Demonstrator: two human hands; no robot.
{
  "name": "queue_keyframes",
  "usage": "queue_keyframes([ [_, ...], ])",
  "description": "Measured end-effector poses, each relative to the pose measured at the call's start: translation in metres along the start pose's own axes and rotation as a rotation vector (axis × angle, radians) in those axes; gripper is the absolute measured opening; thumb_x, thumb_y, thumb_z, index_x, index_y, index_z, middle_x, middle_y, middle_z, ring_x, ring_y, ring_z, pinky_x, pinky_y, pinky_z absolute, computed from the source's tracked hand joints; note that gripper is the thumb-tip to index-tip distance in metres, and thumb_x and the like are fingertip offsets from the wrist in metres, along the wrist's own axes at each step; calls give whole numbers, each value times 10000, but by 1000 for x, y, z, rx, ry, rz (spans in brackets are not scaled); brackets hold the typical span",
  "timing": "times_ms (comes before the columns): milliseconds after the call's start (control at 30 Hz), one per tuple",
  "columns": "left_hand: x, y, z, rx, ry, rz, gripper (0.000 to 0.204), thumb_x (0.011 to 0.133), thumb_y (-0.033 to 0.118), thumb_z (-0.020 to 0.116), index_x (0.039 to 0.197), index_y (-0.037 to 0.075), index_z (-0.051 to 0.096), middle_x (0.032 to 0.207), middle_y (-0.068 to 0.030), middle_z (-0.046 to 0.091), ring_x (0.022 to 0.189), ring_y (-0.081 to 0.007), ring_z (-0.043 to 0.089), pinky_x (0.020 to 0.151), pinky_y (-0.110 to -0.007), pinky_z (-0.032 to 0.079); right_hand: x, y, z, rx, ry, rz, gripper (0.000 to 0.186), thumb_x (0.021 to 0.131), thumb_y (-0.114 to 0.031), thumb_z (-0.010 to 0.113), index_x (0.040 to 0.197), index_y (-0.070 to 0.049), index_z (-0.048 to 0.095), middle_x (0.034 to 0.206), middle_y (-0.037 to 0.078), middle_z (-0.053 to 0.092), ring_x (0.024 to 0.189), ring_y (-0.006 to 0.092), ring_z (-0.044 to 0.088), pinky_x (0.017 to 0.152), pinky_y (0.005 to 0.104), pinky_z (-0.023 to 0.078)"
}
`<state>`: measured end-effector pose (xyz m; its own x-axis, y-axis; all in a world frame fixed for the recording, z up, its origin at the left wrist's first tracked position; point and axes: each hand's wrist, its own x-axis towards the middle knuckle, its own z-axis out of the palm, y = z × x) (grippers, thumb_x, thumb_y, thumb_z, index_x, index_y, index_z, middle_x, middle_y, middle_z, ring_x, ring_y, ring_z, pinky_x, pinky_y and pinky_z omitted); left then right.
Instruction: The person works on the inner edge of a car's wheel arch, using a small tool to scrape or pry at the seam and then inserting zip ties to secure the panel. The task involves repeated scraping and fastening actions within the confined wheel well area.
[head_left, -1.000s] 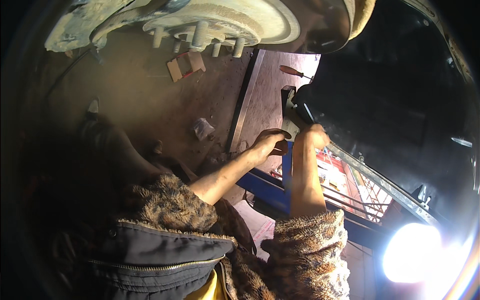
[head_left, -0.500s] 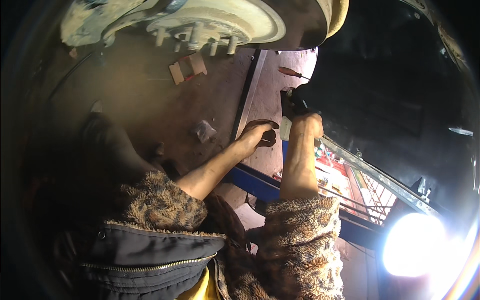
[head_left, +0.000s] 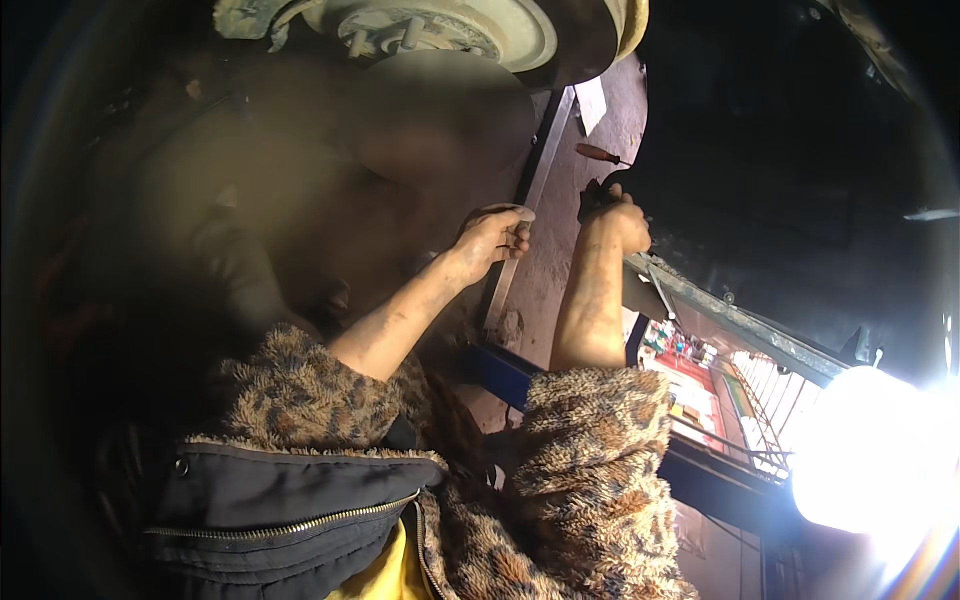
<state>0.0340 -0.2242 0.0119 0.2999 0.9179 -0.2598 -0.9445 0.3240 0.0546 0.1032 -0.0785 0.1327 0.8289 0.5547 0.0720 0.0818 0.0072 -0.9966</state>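
My right hand [head_left: 618, 222] is closed around a black object [head_left: 594, 200] whose kind I cannot make out; the fingers and shadow cover much of it. Just beyond lies a screwdriver [head_left: 598, 153] with an orange-brown handle. To the left, my left hand [head_left: 492, 238] hangs in the air with its fingers curled in and the thumb side toward the fingertips. Whatever they may pinch is too small or hidden to name. Above both hands is a dusty wheel hub [head_left: 480, 35] with threaded studs [head_left: 411, 32], apart from either hand.
A dark panel [head_left: 770, 180] fills the right side, with a metal edge strip [head_left: 740, 315] below it. A glaring lamp [head_left: 865, 450] stands at lower right. Blue beams [head_left: 505, 372] cross beneath my arms. White paper [head_left: 591, 105] lies beyond. A blurred round shape [head_left: 440, 110] hides the floor at upper left.
The view has shifted, so the hub sits higher. My left hand has drawn away from the right and its fingers have curled in. The blurred round shape has appeared, and the floor carton is hidden.
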Motion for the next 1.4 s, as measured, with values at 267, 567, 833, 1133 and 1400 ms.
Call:
queue_keyframes([
  [267, 25, 28, -15, 154, 110, 222, 184, 971, 183, 520, 1027, 48, 632, 768, -15, 603, 641, -107, 584, 598, -254, 499, -4, 62, -49, -494, -589, -602, 242, 1015, -145, 405, 849, 27, 442, 572, 145, 593, 449, 223, 600, 433, 335, 453],
  [567, 63, 22, 85, 778, -64, 627, 247, 886, 243, 675, 879, -3, 676, 712, -101, 643, 678, -187, 622, 635, -364, 498, -38, 193, -168, -713, -1525, -732, 343, 942, -214, 506, 1131, 52, 610, 1078, 294, 644, 1085, 407, 613, 911, 459, 473],
  [833, 120, -37, 175, 368, -337, 204, 448, 933, 396, 631, 1104, -16, 592, 822, -75, 640, 691, -167, 614, 606, -309, 496, 98, 357, -436, -1453, -986, -797, 244, 887, -215, 539, 1053, -130, 697, 950, 146, 694, 852, 361, 660, 734, 475, 508],
  [1133, 103, 25, 155, 1549, -355, 578, 240, 986, 235, 556, 928, 2, 567, 758, -95, 580, 682, -194, 544, 642, -352, 449, 35, 212, -322, -134, -201, 390, 287, 1016, -171, 422, 1095, 41, 599, 778, 164, 655, 575, 226, 626, 470, 362, 484],
  [1400, 93, 6, 175, 1814, -399, 604, 161, 965, 143, 518, 915, -9, 530, 756, -182, 576, 674, -285, 555, 647, -396, 440, 101, 114, -244, -27, -298, -49, 269, 1034, -186, 401, 1076, 40, 539, 632, 109, 598, 424, 178, 550, 403, 291, 437],
])
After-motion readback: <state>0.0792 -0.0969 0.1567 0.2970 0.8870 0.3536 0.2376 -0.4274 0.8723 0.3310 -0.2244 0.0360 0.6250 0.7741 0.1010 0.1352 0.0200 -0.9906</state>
